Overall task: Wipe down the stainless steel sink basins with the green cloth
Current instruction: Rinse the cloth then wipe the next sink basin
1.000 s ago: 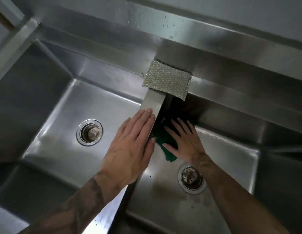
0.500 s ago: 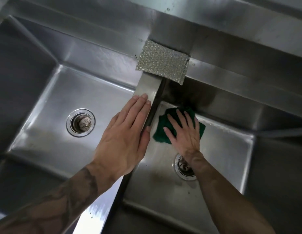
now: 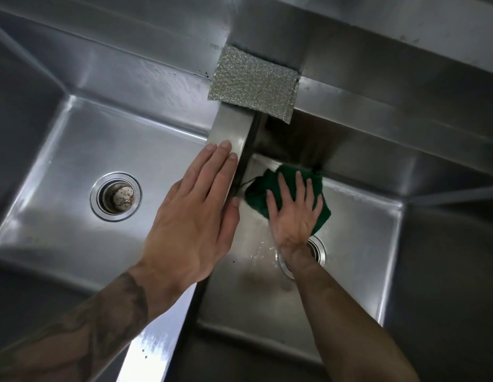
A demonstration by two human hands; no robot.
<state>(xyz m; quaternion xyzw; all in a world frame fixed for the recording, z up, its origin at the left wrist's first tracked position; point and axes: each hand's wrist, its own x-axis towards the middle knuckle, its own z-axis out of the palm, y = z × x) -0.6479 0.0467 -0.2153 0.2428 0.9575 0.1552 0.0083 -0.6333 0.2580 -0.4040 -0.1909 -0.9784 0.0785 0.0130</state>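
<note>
Two stainless steel basins lie below me, the left basin (image 3: 74,166) and the right basin (image 3: 361,244), split by a steel divider (image 3: 231,133). My right hand (image 3: 295,213) lies flat, fingers spread, pressing the green cloth (image 3: 284,175) onto the right basin's floor near its far left corner. My left hand (image 3: 195,216) rests flat on the divider with fingers together, holding nothing. The right drain (image 3: 318,250) is partly hidden by my right wrist.
A silvery scouring pad (image 3: 253,86) lies on the ledge at the divider's far end. The left basin's drain (image 3: 116,196) has a strainer in it. Water streaks shine on the right basin floor beside my wrist. The back ledge (image 3: 405,86) runs along the far side.
My right hand has slid the green cloth from the divider wall out onto the right basin floor, towards the far corner. My left hand has stayed on the divider. The view has shifted downward.
</note>
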